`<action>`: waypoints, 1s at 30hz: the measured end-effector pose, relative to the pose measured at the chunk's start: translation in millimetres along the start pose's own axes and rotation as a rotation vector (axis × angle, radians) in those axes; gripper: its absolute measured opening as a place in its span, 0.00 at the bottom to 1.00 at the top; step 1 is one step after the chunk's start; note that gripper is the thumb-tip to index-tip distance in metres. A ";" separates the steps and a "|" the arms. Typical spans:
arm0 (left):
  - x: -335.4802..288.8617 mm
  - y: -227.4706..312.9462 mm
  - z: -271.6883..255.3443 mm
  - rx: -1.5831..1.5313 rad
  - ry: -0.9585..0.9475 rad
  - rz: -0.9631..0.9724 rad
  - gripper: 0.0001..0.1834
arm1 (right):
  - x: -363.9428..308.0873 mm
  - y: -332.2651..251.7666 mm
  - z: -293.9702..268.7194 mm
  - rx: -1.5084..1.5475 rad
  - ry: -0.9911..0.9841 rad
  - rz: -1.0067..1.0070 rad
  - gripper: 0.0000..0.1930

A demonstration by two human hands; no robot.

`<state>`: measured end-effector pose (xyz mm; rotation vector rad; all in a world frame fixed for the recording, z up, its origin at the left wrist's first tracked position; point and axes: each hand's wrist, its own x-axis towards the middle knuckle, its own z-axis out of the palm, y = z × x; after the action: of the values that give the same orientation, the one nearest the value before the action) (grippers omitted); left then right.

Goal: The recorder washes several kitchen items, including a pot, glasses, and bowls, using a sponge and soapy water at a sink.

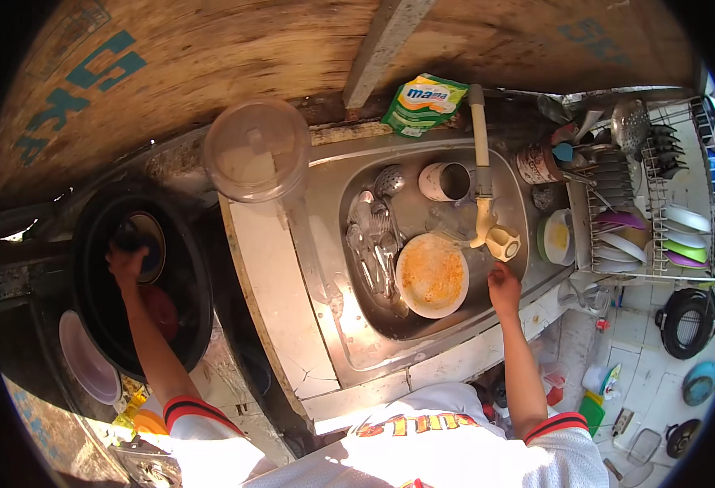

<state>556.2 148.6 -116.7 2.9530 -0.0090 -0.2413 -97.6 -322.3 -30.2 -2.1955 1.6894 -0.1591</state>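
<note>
My left hand (127, 262) reaches into a large black tub (203, 305) at the left. Its fingers are closed around something dark that I cannot make out, beside a round dish with a pale rim (162, 236). My right hand (504, 286) is over the sink's right side with its fingers curled in and nothing visible in them. Just above it is the round end of the cream plastic tap (483, 232). A white plate with orange residue (432, 276) lies in the metal sink (357, 325). Spoons and forks (373, 240), a skimmer (390, 180) and a metal cup (445, 181) lie around it.
A clear round container (257, 150) stands on the ledge behind the counter. A green pouch (426, 104) leans behind the sink. At right are a utensil holder (538, 163), a sponge tub (557, 237) and a dish rack (658, 264) with plates. A pale basin (89, 358) sits beside the black tub.
</note>
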 end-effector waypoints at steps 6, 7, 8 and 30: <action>-80.5 0.8 -79.7 0.004 0.315 0.165 0.47 | -0.2 7.2 4.7 0.110 0.034 -0.060 0.15; -108.7 22.8 -102.7 -0.024 0.306 0.167 0.46 | -3.3 8.2 4.7 0.113 0.042 -0.046 0.15; -147.2 50.0 -130.1 -0.051 0.300 0.166 0.46 | -5.4 7.8 4.1 0.153 0.022 -0.040 0.15; -400.4 407.5 13.9 -0.286 -0.322 1.068 0.53 | -50.4 67.3 -33.1 0.670 -0.005 0.139 0.14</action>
<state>162.3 -246.6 6.5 2.1973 -1.3787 -0.4751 -182.9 -296.1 -16.6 -1.5761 1.4896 -0.5863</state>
